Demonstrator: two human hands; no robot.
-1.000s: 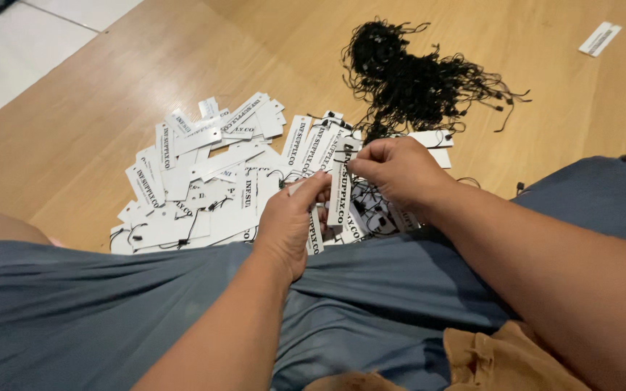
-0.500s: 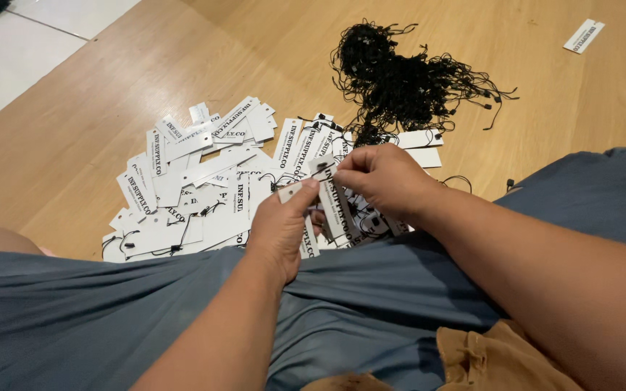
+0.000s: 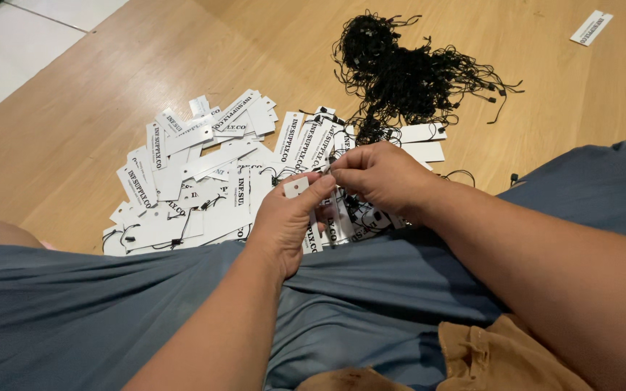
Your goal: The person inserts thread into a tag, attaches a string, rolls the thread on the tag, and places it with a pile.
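The left hand (image 3: 288,224) pinches a white paper tag (image 3: 297,188) between thumb and fingers, its grip closed on the tag's upper end. The right hand (image 3: 378,177) meets it just beside that tag, fingertips pressed together on a thin black string (image 3: 336,165). Both hands hover over the near edge of the heap of white tags (image 3: 197,174) on the wooden floor (image 3: 74,130). Beyond the heap lies a tangle of black strings (image 3: 407,72); a lone tag (image 3: 591,27) lies far off.

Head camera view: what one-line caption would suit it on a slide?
Two hands, left hand and right hand, pinch a white paper tag above piled tags and black strings.
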